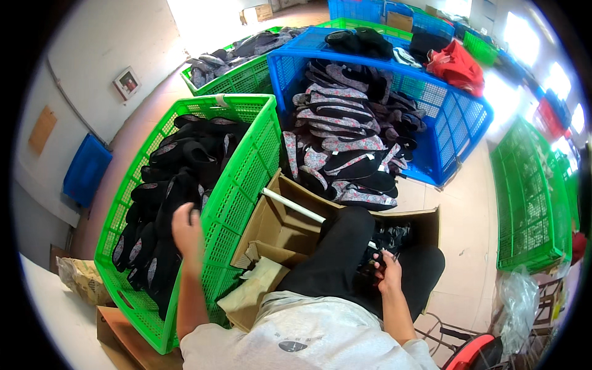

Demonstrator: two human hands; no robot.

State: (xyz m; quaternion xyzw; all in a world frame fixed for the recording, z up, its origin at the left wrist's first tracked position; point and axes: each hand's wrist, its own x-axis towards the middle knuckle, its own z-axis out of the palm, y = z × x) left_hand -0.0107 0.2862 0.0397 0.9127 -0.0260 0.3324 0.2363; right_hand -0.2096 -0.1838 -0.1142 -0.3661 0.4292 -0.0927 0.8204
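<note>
My left hand (187,231) is at the inner side of a long green crate (240,185), its thumb and fingers apart beside the black fabric shoes (179,196) heaped inside. Whether its fingertips touch a shoe is hard to see. Above my lap, my right hand (387,271) is closed, with fingers pinched around a small, dark, slim tool (394,254) whose kind I cannot make out. Between my knees and the box edge sits a dark, shiny heap (393,236) in an open cardboard box (425,216).
A blue crate (382,65) on its side spills floral-and-black shoes (345,123) ahead of me. A white tube (293,205) crosses the cardboard. Another green crate (231,80) stands behind; one more green crate (524,197) is at right, near a clear plastic bag (517,299).
</note>
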